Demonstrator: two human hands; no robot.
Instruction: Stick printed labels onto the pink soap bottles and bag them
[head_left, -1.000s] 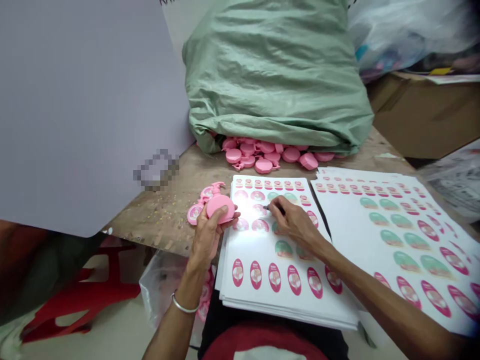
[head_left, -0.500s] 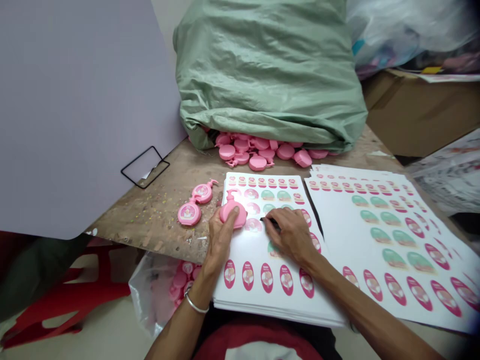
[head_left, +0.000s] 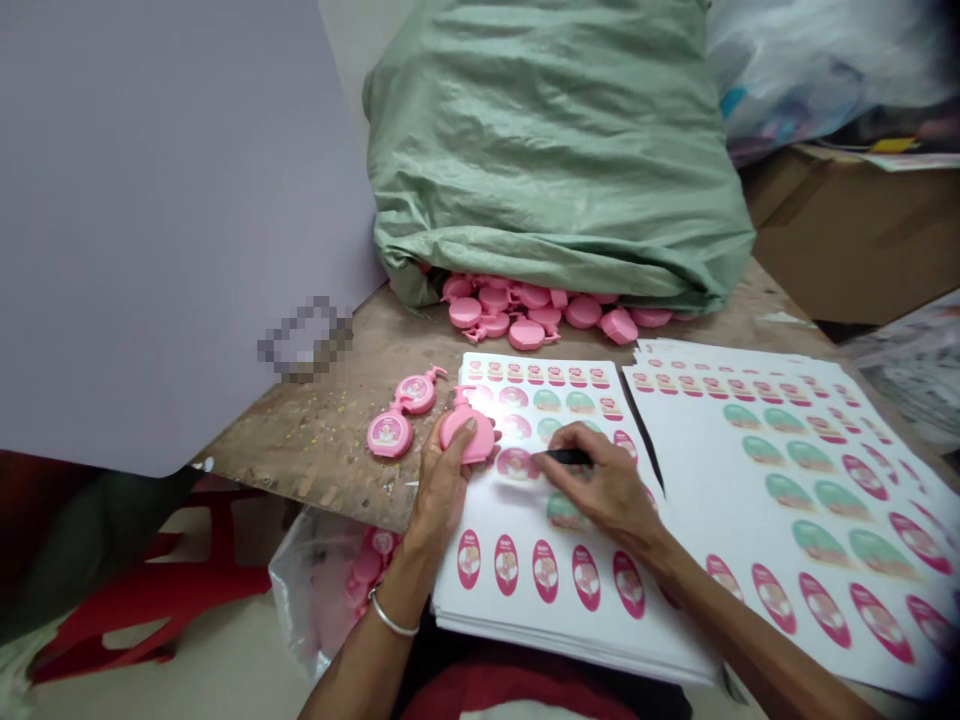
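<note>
My left hand (head_left: 444, 470) is closed around a pink toy pump bottle (head_left: 466, 438), its spout upward and its visible face plain. Close by on the right, my right hand (head_left: 600, 485) pinches a slim black tool (head_left: 568, 456); its exact kind is hidden by the fingers. At the fingertips is a pink round-topped sticker (head_left: 517, 463), which looks raised off the sticker sheet (head_left: 502, 510) with a shadow below it. The sheet tops a stack and carries pink, green and oval stickers. Two pump bottles with labels (head_left: 390, 433) lie left of my left hand.
A green sack (head_left: 555, 150) stands at the back, with plain pink bottles (head_left: 527, 333) spilling from its mouth. More sticker sheets (head_left: 697, 480) spread to the right. Below the table's left edge hangs a clear bag (head_left: 307, 580) holding pink pieces. A red stool (head_left: 150, 600) stands lower left.
The pink sticker has come up from the sheet at my right fingertips, and the black tool now shows more between the fingers. My left hand still holds the bottle. The view has shifted slightly.
</note>
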